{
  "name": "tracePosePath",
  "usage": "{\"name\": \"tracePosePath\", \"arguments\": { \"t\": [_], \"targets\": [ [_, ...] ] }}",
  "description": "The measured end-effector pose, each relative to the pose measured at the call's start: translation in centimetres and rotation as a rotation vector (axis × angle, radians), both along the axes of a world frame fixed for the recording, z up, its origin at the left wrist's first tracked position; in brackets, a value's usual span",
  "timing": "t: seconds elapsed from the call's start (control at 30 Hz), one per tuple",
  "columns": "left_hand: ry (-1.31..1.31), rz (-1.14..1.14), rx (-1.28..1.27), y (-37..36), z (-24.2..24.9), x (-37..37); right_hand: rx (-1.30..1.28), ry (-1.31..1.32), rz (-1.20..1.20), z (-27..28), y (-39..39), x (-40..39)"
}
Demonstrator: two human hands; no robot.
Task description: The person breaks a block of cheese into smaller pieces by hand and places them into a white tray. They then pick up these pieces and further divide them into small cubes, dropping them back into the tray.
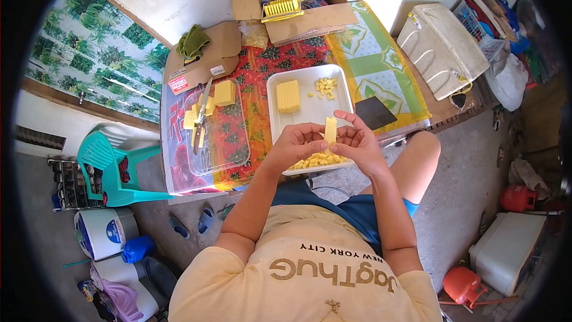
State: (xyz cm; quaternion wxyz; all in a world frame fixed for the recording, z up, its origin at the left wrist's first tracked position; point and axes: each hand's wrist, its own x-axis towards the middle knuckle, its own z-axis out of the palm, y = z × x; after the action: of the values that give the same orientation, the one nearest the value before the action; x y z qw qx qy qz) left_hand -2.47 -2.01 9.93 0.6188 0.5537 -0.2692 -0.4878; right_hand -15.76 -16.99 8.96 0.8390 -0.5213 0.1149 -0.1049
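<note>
A pale yellow stick of cheese (330, 128) stands upright between my two hands above a white tray (273, 116). My right hand (360, 146) grips its lower part, thumb in front, with the index finger raised. Close against the stick's lower left side, my left hand (300, 145) has its fingers and thumb pinched on it. In the tray lie a yellow cheese block (288, 96), a cluster of small cheese cubes (326, 87) and a heap of cut pieces (317, 161), partly hidden by my hands.
Left on the table, a knife (202, 114) lies across cheese slices beside a cheese block (224, 93) on a clear board (229, 155). Behind stand a cardboard box (313, 28) and a yellow slicer (282, 9). A dark flat item (375, 112) lies right; a green chair (101, 164) stands left.
</note>
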Motion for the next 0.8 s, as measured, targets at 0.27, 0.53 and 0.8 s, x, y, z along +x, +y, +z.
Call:
{"name": "tracePosePath", "arguments": {
  "t": [0.27,0.53,0.8],
  "targets": [
    [-0.004,-0.001,0.005,0.1,-0.4,0.1,0.018,0.001,0.006,-0.2,0.0,0.0],
    [-0.022,-0.006,-0.021,0.1,0.1,0.1,0.024,0.021,-0.043,-0.6,0.3,0.2],
    [-0.066,0.085,-0.057,-0.5,-0.6,-0.1,-0.07,0.049,-0.079,-1.1,0.3,0.2]
  ]
}}
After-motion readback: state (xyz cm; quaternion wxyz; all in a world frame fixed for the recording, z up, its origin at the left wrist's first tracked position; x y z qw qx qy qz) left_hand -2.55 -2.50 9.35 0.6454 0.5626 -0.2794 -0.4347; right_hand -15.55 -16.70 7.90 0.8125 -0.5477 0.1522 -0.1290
